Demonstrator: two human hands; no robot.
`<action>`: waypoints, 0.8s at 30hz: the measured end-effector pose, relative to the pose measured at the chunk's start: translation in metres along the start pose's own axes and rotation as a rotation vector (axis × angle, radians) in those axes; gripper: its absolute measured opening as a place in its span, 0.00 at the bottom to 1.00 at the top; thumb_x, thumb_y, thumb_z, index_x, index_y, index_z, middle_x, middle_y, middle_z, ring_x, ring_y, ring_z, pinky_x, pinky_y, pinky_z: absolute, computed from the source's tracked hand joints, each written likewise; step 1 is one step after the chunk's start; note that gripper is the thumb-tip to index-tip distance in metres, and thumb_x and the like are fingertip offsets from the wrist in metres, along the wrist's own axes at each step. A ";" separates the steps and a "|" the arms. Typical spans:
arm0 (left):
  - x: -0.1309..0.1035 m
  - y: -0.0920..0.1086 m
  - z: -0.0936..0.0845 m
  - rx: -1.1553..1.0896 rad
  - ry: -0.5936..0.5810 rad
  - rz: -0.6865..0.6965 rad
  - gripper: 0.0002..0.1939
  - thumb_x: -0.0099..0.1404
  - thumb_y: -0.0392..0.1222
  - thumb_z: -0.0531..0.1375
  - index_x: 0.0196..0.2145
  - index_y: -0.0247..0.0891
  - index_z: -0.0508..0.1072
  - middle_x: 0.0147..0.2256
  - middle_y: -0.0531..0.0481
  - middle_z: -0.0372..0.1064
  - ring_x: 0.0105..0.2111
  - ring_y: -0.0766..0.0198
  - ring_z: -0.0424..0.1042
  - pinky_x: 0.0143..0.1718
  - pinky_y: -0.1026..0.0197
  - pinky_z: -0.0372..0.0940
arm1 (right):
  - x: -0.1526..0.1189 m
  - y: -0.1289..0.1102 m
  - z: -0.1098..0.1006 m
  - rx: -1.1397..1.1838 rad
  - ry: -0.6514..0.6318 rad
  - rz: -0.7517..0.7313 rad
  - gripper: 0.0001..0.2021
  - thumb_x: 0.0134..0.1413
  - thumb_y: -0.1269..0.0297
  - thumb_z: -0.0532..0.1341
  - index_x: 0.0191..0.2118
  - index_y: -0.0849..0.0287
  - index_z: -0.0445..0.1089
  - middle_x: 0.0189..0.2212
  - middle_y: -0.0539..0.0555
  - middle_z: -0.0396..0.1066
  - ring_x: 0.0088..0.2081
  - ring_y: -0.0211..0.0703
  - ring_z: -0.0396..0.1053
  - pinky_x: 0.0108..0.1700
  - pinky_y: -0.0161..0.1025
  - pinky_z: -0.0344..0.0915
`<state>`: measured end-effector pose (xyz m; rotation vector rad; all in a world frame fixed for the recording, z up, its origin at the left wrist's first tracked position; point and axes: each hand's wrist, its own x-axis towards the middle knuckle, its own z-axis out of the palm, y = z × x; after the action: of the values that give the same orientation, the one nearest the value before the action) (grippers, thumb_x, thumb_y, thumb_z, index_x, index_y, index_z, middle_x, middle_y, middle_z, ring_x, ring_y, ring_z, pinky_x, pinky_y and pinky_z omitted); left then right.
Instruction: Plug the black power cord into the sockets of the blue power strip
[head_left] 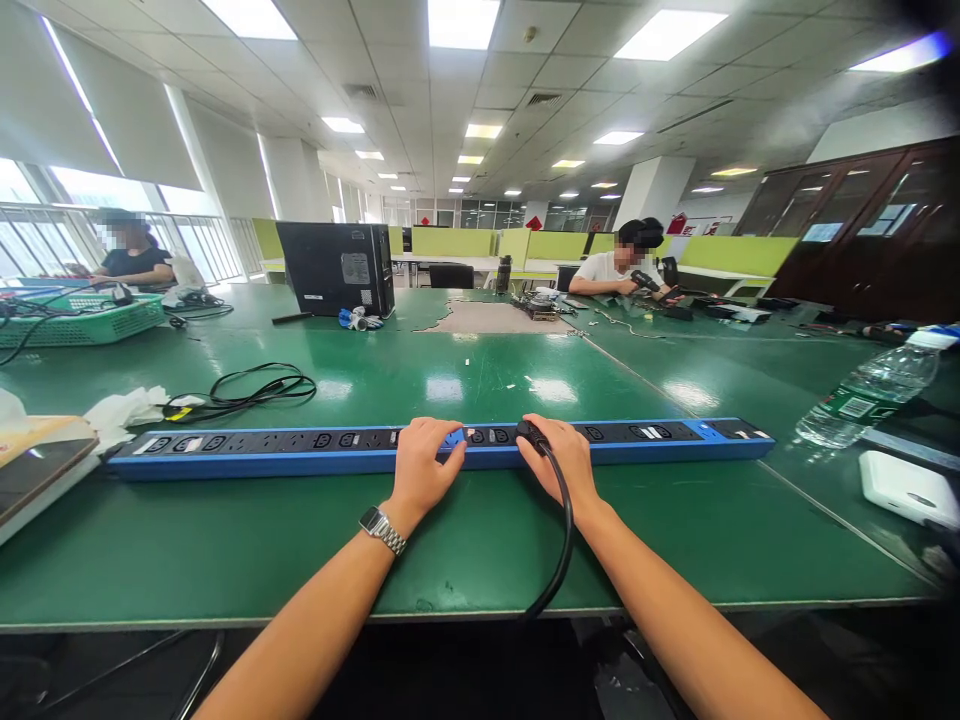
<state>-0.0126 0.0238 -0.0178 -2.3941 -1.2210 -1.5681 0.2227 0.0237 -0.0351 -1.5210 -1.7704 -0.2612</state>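
Observation:
A long blue power strip (262,461) with black sockets lies across the green table in front of me. My left hand (421,462) grips it near the middle, fingers curled over the far side and thumb on the near side. A metal-band watch (382,530) is on that wrist. To its right, my right hand (564,458) is closed around a black power plug (529,436) at a socket of the strip. From the plug, a thick black cord (564,535) curves down over the table's front edge. How deep the plug sits is hidden by my fingers.
A coiled black cable (262,390) lies behind the strip's left part. A water bottle (874,390) and a white box (907,487) are at right. A black computer case (337,268) stands farther back. Two people (619,265) sit at the far sides.

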 end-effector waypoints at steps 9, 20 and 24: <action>0.000 -0.004 0.001 -0.003 0.005 -0.021 0.07 0.65 0.39 0.60 0.42 0.40 0.74 0.38 0.49 0.76 0.42 0.57 0.70 0.45 0.53 0.62 | -0.003 0.002 0.007 0.082 0.085 -0.076 0.23 0.53 0.50 0.62 0.52 0.57 0.67 0.48 0.59 0.73 0.50 0.55 0.69 0.52 0.52 0.64; 0.000 -0.003 0.001 -0.021 0.017 -0.026 0.07 0.65 0.38 0.60 0.41 0.40 0.75 0.38 0.49 0.77 0.41 0.57 0.70 0.45 0.53 0.63 | 0.002 0.007 0.003 0.145 0.159 -0.123 0.10 0.54 0.56 0.62 0.39 0.55 0.72 0.45 0.58 0.75 0.49 0.54 0.69 0.51 0.54 0.65; 0.000 -0.003 0.000 -0.013 0.016 -0.023 0.07 0.65 0.38 0.60 0.41 0.41 0.75 0.37 0.49 0.77 0.40 0.57 0.71 0.45 0.53 0.63 | -0.001 0.006 0.004 0.150 0.146 -0.121 0.11 0.54 0.56 0.62 0.41 0.55 0.72 0.45 0.58 0.76 0.49 0.54 0.69 0.50 0.54 0.66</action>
<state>-0.0142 0.0261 -0.0193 -2.3785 -1.2445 -1.6034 0.2267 0.0273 -0.0408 -1.2599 -1.7276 -0.2853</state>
